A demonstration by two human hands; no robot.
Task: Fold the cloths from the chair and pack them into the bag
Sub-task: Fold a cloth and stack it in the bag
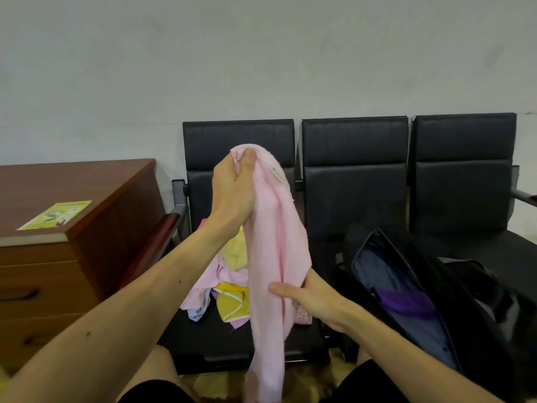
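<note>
Fingers (226, 170) round cloth (276, 242) over black chair (203, 338)

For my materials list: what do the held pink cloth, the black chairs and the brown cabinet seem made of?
Pink cloth: probably terry or microfibre; matte, fuzzy nap, hangs in soft folds.
Black chairs: likely leather or faux leather; smooth padded panels with seams, faint sheen.
Brown cabinet: wood or wood veneer; reddish-brown, semi-gloss surface.

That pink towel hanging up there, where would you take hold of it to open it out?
Probably at the top edge beside the left hand, coming from the right: the pink towel hangs bunched from that one grip, so a second pinch by the small tag could spread it. The right hand now holds it midway down.
</note>
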